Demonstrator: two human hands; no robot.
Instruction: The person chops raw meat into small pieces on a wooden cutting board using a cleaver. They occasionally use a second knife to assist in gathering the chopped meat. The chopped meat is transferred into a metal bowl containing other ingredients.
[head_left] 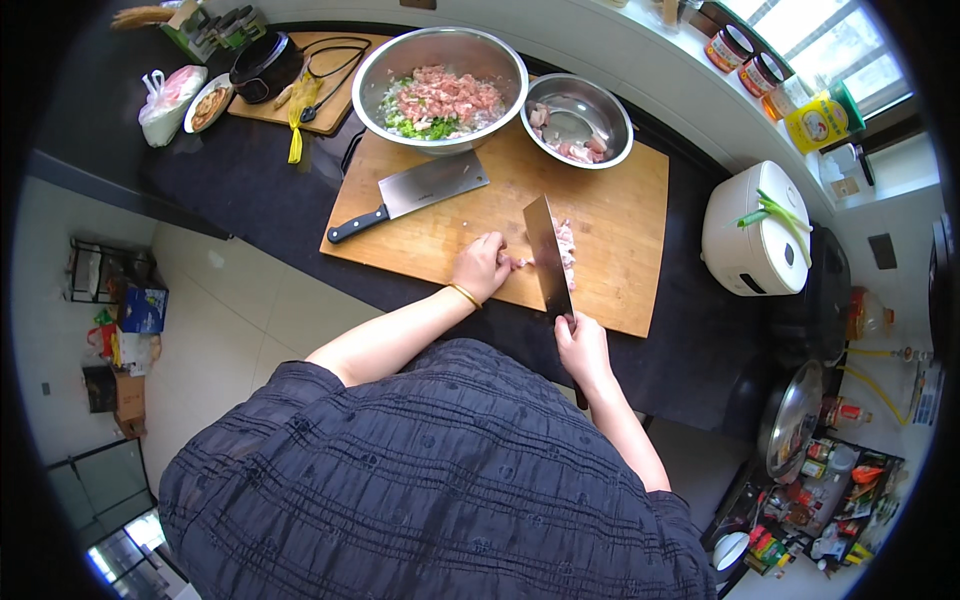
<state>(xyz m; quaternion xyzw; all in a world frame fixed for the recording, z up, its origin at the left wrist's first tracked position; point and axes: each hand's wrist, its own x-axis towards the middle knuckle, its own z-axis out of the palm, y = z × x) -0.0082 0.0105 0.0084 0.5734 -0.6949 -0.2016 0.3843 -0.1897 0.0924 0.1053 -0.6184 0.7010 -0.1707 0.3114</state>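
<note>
My right hand is closed round the handle of a cleaver, its blade standing on edge on the wooden cutting board. Small pieces of pale pink raw meat lie along the blade's right side. To its left, my left hand, with a gold bangle at the wrist, has its fingers curled over a small bit of meat. Farther back on the board, a second cleaver with a black handle lies flat.
Behind the board stand a large steel bowl of minced meat and chopped greens, and a smaller steel bowl with meat chunks. A white rice cooker with a green onion on its lid stands right. A smaller board bears a black appliance.
</note>
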